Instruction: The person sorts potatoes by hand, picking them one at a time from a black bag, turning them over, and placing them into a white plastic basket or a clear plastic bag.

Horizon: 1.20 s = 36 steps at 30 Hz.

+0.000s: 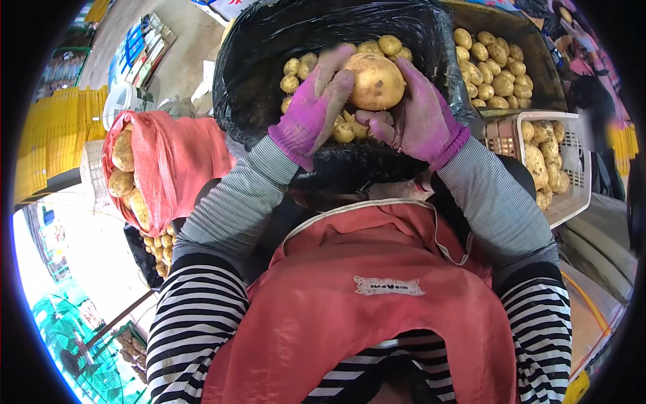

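A large potato (377,81) is held up between my two gloved hands, above a container lined with black plastic (249,60). My left hand (316,104), in a purple glove, has its fingers against the potato's left side. On the right side, my right hand (420,114) in a matching glove supports it, with fingers curled beneath. Smaller potatoes (289,83) lie in the lined container behind and below my hands.
At the right are a dark crate of small potatoes (496,71) and a white crate (577,168) of larger ones. A red sack (178,161) of potatoes stands left, near yellow crates (60,131). Another person (595,60) is at the upper right.
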Available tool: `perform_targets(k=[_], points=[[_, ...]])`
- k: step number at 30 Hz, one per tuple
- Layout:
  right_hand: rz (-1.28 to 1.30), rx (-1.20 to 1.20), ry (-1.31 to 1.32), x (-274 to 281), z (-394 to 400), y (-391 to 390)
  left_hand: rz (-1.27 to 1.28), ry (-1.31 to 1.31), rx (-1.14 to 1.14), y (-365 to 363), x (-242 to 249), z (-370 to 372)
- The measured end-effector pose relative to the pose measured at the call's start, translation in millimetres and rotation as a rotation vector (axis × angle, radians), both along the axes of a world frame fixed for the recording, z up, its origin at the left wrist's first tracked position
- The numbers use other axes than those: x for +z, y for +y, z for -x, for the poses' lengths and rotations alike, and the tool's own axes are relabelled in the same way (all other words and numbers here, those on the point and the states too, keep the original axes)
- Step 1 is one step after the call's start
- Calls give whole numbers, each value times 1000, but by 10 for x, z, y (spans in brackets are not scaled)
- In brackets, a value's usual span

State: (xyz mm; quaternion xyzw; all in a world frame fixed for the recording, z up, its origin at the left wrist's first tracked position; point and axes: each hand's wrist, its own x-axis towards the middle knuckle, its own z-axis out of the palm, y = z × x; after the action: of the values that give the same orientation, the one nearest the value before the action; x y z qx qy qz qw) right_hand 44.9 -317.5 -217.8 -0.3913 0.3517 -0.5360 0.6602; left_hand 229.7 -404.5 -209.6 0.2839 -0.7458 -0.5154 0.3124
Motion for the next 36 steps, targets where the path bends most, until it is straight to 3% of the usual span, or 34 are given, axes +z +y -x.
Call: perform_targets(k=[1, 3, 5, 6, 8, 9, 12, 15, 18, 22, 24, 25, 28, 29, 33, 36], points=[[-216, 82, -419, 6, 34, -33, 30, -26, -14, 10, 6, 5], [-363, 30, -669, 55, 9, -29, 89, -87, -46, -29, -1, 1], [-269, -170, -442, 170, -71, 13, 142, -158, -79, -147, -53, -52], [-244, -236, -382, 218, -54, 15, 29, -109, -68, -168, -49, -66], [-264, -237, -496, 266, 297, -30, -191, -9, -42, -242, 3, -80], [-200, -358, -404, 272, 467, -37, -207, -82, 25, -323, 59, -101], [-251, -671, -518, 279, 1207, -61, -280, -123, 125, -886, -416, -254], [-350, -846, -590, 217, 1726, 125, -350, -443, 193, -1265, -789, -281], [-289, -934, -478, 500, 1443, 137, -251, -667, 8, -1508, -1304, -202], [-194, -732, -364, 672, 1197, -11, -371, -848, -143, -1776, -2204, 58], [-173, -609, -371, 676, 1205, -58, -132, -967, -198, -1964, -2869, 184], [-180, -572, -370, 700, 1183, -90, -156, -1028, -166, -1922, -2809, 348], [-244, -540, -360, 728, 1178, -201, 147, -1158, -234, -1885, -2891, 676], [-258, -536, -371, 719, 1187, -227, 137, -1181, -184, -1850, -2966, 695], [-305, -517, -374, 672, 1209, -335, -86, -1408, -502, -1887, -2738, 648], [-334, -526, -348, 672, 1152, -409, 49, -1410, -544, -1703, -2595, 731]])
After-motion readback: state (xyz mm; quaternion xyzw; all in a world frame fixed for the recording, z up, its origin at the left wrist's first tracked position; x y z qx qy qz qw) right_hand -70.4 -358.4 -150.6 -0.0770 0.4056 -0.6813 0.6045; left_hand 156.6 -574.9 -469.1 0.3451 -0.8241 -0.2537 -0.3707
